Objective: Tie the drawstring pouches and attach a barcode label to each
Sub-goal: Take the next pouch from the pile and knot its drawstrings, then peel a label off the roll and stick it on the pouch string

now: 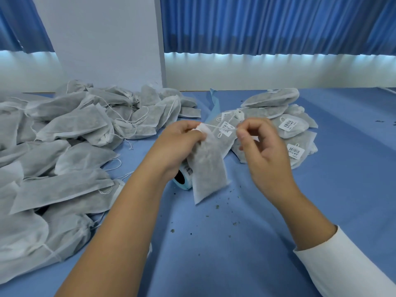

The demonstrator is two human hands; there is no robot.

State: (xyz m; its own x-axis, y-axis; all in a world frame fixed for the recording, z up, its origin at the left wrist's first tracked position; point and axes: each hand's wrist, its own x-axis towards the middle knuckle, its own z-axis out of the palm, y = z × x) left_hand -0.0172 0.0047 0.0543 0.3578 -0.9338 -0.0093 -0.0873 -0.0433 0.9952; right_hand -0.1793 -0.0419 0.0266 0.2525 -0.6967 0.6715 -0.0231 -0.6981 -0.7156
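Note:
A white fabric drawstring pouch (209,168) filled with dark herbs hangs above the blue table. My left hand (180,144) grips its gathered neck. My right hand (260,144) pinches the pouch's white drawstring (220,127), which runs taut from the neck to my fingertips. Under my left hand lies a roll of barcode labels (183,179) with a light-blue rim, partly hidden by the hand and pouch.
A large heap of unlabelled pouches (64,142) with loose strings covers the table's left side. A smaller pile of labelled pouches (285,127) lies at the right behind my right hand. Herb crumbs (216,207) dot the blue tablecloth (342,189).

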